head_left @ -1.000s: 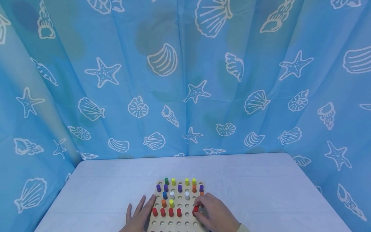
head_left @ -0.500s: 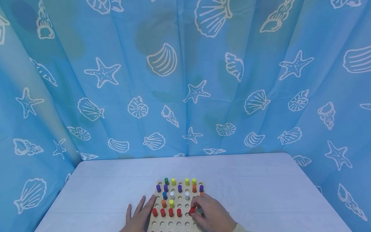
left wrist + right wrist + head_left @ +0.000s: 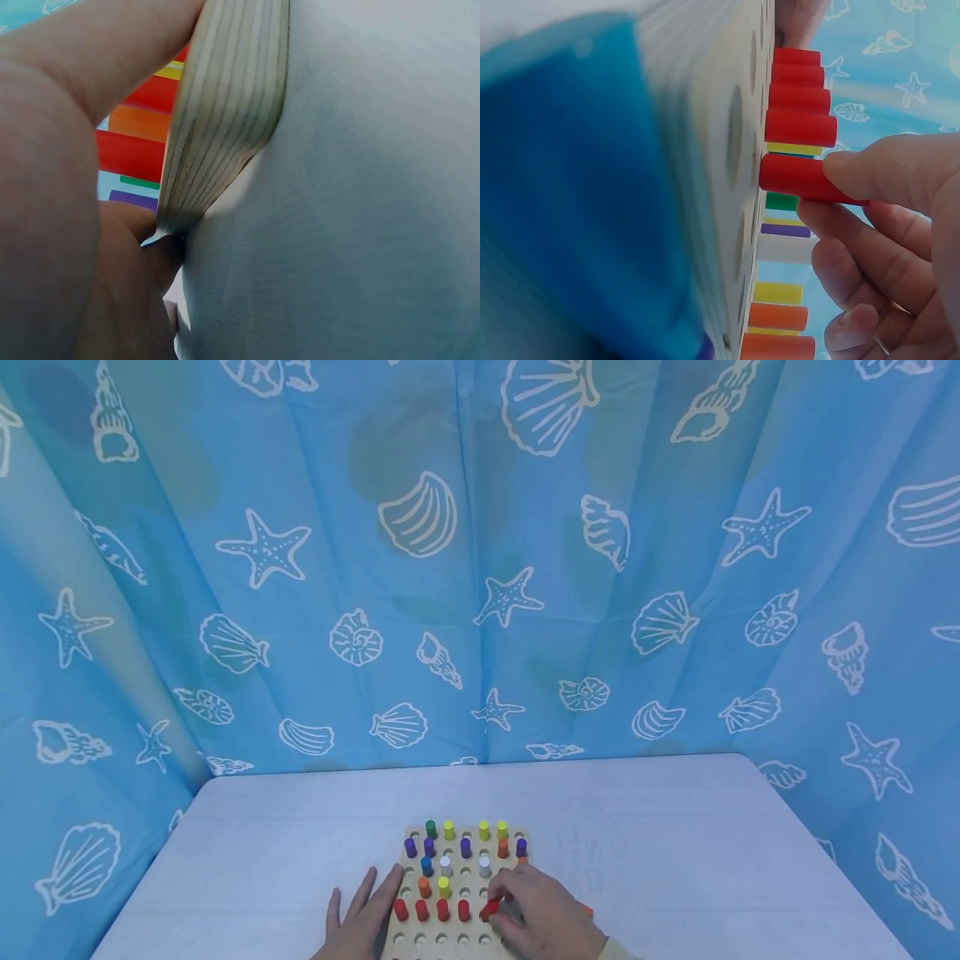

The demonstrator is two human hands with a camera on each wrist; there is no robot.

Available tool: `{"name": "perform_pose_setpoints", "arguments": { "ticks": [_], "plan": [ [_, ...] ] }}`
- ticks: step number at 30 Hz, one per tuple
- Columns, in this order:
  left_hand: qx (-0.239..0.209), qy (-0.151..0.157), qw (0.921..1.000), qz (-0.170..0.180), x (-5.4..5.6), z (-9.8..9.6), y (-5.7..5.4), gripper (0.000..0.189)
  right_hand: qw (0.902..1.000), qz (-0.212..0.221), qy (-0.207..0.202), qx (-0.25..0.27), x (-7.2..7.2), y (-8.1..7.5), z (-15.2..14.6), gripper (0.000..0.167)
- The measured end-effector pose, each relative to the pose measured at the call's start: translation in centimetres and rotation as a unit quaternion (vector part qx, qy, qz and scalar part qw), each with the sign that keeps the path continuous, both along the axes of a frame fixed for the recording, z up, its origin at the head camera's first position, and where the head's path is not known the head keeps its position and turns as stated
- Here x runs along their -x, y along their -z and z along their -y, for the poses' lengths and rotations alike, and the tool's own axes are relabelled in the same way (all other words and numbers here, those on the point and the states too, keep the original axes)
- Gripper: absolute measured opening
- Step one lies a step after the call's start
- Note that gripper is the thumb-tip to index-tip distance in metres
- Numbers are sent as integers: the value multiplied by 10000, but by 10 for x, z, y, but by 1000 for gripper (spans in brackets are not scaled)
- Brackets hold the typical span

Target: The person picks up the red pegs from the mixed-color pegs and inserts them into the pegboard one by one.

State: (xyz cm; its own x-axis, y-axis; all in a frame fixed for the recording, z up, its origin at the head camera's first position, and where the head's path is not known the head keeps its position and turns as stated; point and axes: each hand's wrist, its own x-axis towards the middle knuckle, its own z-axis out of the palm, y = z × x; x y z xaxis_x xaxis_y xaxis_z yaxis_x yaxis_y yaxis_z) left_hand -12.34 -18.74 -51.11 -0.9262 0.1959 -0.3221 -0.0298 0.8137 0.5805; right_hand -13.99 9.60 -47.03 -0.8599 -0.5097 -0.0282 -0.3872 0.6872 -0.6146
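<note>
My right hand [image 3: 543, 914] pinches a red peg [image 3: 791, 176] between thumb and fingertips. Seen from the right wrist, the peg's lower end is right at the face of the wooden pegboard [image 3: 420, 938], in line with several red pegs [image 3: 442, 909] that stand in one row. The peg is slightly tilted in the head view, just right of that row's last peg. My left hand [image 3: 358, 917] rests at the board's left edge, fingers extended and spread, with the index finger along the edge. In the left wrist view the board's layered side [image 3: 229, 97] shows beside that hand.
Yellow [image 3: 483, 830], purple [image 3: 465, 847], white [image 3: 446, 865], orange and blue pegs stand in the farther rows. A blurred blue object [image 3: 585, 172] lies close to the right wrist camera, beside the board. Something red [image 3: 588, 910] peeks out right of my right hand. A shell-patterned curtain [image 3: 480, 677] borders the table [image 3: 675, 843].
My right hand has carried the red peg left across the board to beside the red row. A red thing has come into view beyond that hand. The left hand stays put.
</note>
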Motion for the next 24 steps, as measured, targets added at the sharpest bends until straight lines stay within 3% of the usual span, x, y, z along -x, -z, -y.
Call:
{"name": "perform_pose_setpoints", "arguments": {
  "ticks": [11, 24],
  "plan": [
    [22, -64, 9999, 106, 1, 0, 0, 133, 9999, 67, -103, -117, 3, 2, 2, 12],
    [8, -37, 10000, 47, 2, 0, 1, 134, 9985, -365, -374, -181, 2, 0, 3, 11]
  ]
}}
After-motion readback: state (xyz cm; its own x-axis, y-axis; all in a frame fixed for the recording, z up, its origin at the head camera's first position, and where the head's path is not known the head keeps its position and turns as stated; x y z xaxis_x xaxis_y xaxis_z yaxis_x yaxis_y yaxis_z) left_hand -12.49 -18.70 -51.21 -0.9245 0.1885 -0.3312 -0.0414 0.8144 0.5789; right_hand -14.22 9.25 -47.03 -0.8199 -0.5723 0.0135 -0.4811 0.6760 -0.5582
